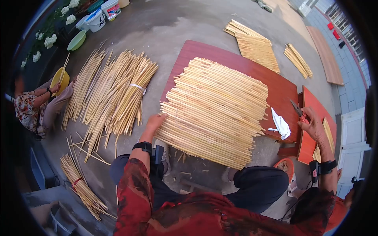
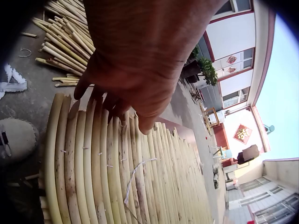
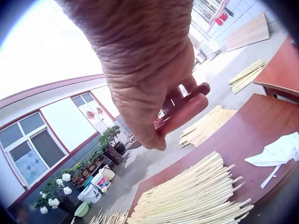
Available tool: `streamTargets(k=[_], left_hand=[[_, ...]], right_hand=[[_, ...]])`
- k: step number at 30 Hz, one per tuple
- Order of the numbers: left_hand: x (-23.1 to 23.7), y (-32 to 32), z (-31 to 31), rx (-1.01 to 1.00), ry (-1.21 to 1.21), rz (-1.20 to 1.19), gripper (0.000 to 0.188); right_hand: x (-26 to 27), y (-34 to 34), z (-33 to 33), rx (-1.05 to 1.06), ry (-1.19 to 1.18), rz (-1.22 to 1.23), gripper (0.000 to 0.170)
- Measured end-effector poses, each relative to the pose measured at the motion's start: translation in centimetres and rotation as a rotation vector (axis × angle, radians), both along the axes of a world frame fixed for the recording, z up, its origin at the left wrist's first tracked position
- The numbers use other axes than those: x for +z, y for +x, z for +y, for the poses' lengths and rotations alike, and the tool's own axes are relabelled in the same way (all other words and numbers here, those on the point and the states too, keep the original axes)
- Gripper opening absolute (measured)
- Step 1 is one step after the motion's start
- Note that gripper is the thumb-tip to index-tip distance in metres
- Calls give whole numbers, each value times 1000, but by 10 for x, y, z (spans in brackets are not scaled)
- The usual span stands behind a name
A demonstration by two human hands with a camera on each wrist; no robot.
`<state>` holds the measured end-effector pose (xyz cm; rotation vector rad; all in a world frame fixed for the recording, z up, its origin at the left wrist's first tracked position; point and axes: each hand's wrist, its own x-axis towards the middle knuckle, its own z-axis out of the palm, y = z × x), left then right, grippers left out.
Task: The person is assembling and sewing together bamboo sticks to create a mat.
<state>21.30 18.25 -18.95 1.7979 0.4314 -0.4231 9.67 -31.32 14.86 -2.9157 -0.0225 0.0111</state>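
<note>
A wide mat of pale stalks, tied side by side with thread, lies over the red-brown table and overhangs its near side. At the mat's left edge is my left hand, fingers spread across the stalk ends; the left wrist view shows its fingertips right at them. A loose white thread lies on the stalks. My right hand, raised over the table's right end, grips red-handled pliers, dark pointed tip directed away from me. A white cloth lies beside the mat.
Bundles of loose stalks cover the ground at left, with a smaller tied bundle nearer. A seated person holds a yellow bowl. An orange-red table adjoins on the right, above a red basin. Another stalk mat lies beyond.
</note>
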Motion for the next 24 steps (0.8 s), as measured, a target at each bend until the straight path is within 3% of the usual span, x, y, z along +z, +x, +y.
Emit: streamTargets(k=[2, 4, 6, 9, 11, 12, 14, 18, 20, 22, 24], left_hand=[[-6, 9, 3, 35, -64, 63, 53], [-30, 20, 11, 241, -128, 190, 55], [-20, 17, 13, 236, -151, 156, 53], [-9, 15, 16, 124, -185, 52, 38], [-9, 18, 23, 136, -183, 56, 29], [-26, 28, 39, 115, -199, 55, 28], [-11, 25, 43, 69, -194, 44, 29], [-8, 32, 56, 74, -153, 108, 35], [23, 27, 25, 134, -176, 162, 46], [26, 32, 26, 190, -141, 134, 57], [56, 25, 7, 58, -253, 148, 59]], right_hand=[[-26, -31, -26, -27, 87, -28, 36], [-57, -59, -40, -301, 107, 204, 40], [-135, -89, -87, -260, 301, 207, 42], [-229, -112, -102, -261, 195, 333, 40], [-305, -127, -119, -339, 420, 293, 36], [-332, -129, -123, -278, 297, 321, 30], [-360, -129, -109, -286, 175, 297, 24], [-407, -133, -102, -388, 209, 283, 20], [-423, -132, -103, -421, 71, 309, 19], [-433, -139, -104, -384, -50, 259, 19], [-432, -136, -108, -450, -42, 477, 20]])
